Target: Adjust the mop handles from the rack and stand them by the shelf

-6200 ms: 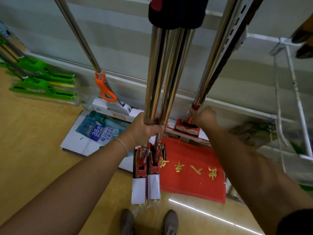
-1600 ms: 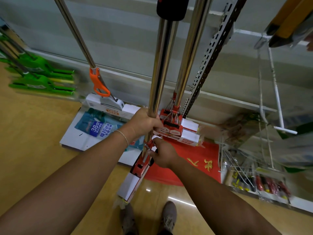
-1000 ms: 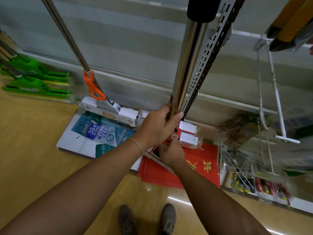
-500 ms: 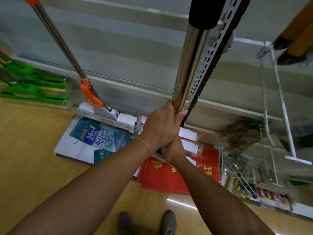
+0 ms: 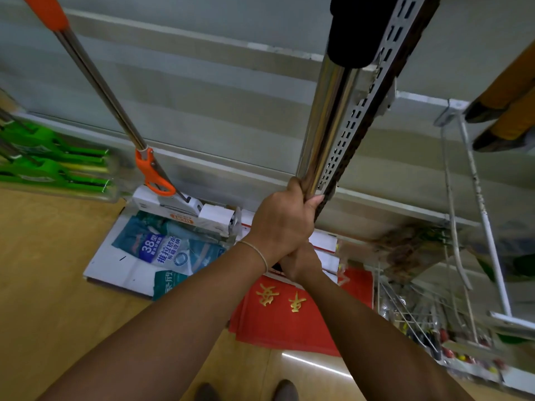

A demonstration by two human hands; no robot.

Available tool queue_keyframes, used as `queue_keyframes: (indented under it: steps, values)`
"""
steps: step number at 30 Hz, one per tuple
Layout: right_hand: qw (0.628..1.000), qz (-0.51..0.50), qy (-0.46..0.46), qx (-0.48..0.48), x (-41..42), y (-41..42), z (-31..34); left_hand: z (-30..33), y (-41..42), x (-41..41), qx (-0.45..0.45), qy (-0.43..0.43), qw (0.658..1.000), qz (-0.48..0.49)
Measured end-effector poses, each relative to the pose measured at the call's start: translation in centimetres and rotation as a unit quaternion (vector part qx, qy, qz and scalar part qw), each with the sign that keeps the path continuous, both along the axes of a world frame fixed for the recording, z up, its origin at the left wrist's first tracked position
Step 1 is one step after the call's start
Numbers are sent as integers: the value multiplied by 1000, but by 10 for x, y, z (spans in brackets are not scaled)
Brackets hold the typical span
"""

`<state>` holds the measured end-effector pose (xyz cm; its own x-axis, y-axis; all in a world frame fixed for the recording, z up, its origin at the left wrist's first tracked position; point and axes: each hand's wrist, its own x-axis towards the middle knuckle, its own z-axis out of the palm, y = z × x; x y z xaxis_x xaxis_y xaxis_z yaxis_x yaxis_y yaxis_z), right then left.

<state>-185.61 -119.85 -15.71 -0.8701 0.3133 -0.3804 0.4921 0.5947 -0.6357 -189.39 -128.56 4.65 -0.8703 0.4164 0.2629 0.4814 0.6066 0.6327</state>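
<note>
The left hand [image 5: 282,224] is wrapped tight round the chrome mop handles [image 5: 324,120], which stand upright against the slotted shelf post [image 5: 362,111]. The right hand [image 5: 302,261] sits just below it, mostly hidden; its grip cannot be made out.

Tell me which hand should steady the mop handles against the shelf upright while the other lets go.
Left. The left hand already grips the mop handles beside the shelf upright; the right hand sits lower, mostly hidden.

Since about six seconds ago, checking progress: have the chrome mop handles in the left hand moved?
Yes. The chrome mop handles moved right, now against the perforated shelf upright, gripped by the left hand.
</note>
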Motion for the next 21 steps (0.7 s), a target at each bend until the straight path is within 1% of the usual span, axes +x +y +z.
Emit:
queue_keyframes:
  steps: [2,5,7,9,11,14,18,21]
  values:
    - [1000,6,-19,2,0,1,3,-2,0,-1,8,8,1000,-2]
    - [1000,-14,13,-20,-2,0,-2,-4,0,-2,6,7,1000,-3]
    - [1000,-11,1,-21,-1,0,10,-4,0,-3,-2,-2,1000,-4]
    - [1000,-10,-28,-5,0,-1,23,-3,0,-2,-3,-18,1000,-10]
    - [999,-7,-37,13,2,-2,28,0,-1,0,-1,-35,999,-15]
    - [999,-5,-47,19,6,-8,46,4,-3,0,-11,-80,997,-19]
    - [998,9,-54,30,20,-11,79,14,-7,-3,-70,-158,984,-41]
    - [998,-2,-60,6,34,-9,103,25,-15,-2,-73,-198,977,-34]
